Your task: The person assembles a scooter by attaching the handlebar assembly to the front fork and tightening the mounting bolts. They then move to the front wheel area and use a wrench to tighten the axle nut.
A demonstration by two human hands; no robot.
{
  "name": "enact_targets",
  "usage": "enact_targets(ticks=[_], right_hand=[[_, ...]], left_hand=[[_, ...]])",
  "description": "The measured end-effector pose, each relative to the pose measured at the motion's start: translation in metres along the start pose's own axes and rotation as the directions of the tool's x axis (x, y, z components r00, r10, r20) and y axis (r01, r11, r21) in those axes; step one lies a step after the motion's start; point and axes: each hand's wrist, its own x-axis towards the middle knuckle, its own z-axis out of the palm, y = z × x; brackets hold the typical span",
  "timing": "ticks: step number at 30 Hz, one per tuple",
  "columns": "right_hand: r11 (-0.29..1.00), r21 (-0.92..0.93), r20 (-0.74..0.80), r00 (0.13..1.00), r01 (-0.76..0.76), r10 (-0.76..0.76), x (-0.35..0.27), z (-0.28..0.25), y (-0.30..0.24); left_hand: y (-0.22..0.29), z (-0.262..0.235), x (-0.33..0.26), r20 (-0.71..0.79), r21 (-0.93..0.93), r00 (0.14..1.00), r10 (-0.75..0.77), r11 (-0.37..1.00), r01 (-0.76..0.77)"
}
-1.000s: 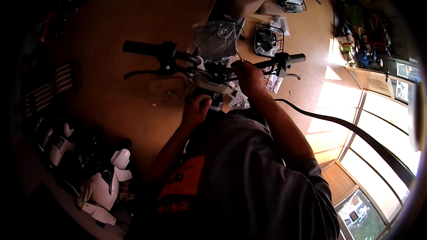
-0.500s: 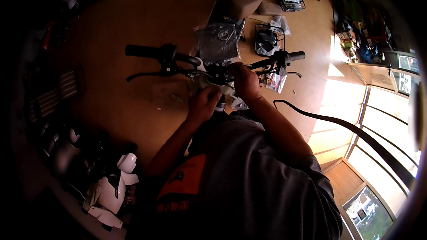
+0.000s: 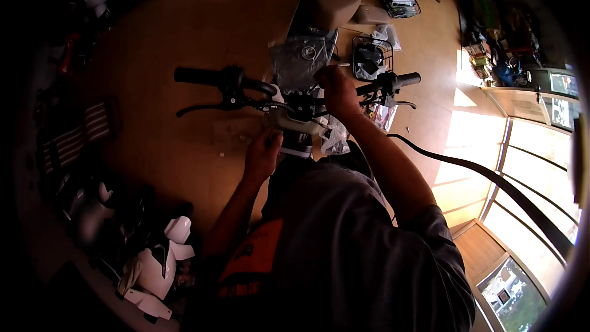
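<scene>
A black handlebar [image 3: 253, 83] of a small scooter or electric bike spans the middle, with a dark grip and brake lever at each end. My right hand [image 3: 340, 93] is raised just above and right of the central stem clamp [image 3: 301, 106], fingers curled together; a thin pale stick [image 3: 342, 64] shows by its fingertips, but I cannot tell whether it is held. Below the bar, left of the light-coloured front cover [image 3: 299, 124], my left hand [image 3: 263, 155] has its fingers bent closed, and what they hold, if anything, is hidden. A clear plastic bag [image 3: 298, 61] lies beyond the clamp.
The tan seat [image 3: 332, 1] stands farther back. Right of it are a black wire basket [image 3: 372, 58] and another basket [image 3: 401, 3] on the floor. A dark strap [image 3: 485, 175] curves across the right. White body panels [image 3: 153, 267] sit at lower left.
My right hand has lifted off the clamp area, up and away from me. My left hand has drawn back from the front cover, down and to the left.
</scene>
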Motion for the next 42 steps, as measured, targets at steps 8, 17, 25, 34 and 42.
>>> enact_targets(ticks=[8,17,25,34,42], right_hand=[[0.998,-0.019,0.002,0.998,-0.059,0.059,-0.001,0.007,-0.004],[0.99,-0.141,-0.052,0.999,0.004,-0.012,0.005,0.019,-0.012],[0.998,-0.053,0.014,0.999,0.035,-0.034,0.012,0.015,-0.014],[0.988,-0.079,0.173,0.978,0.13,-0.115,0.023,0.01,-0.008],[0.989,-0.145,-0.008,0.999,0.031,-0.033,0.012,0.025,-0.002]], left_hand=[[-0.024,0.009,-0.01,-0.047,-0.034,0.999,0.008,0.999,-0.009],[-0.01,0.006,-0.013,-0.005,-0.063,1.0,-0.011,0.998,0.011],[-0.007,-0.01,-0.007,-0.076,0.002,0.996,-0.035,0.999,0.036],[-0.014,-0.018,-0.014,-0.091,-0.088,0.995,-0.039,0.996,0.031],[-0.014,-0.028,-0.017,-0.109,-0.017,0.994,0.012,1.0,-0.013]])
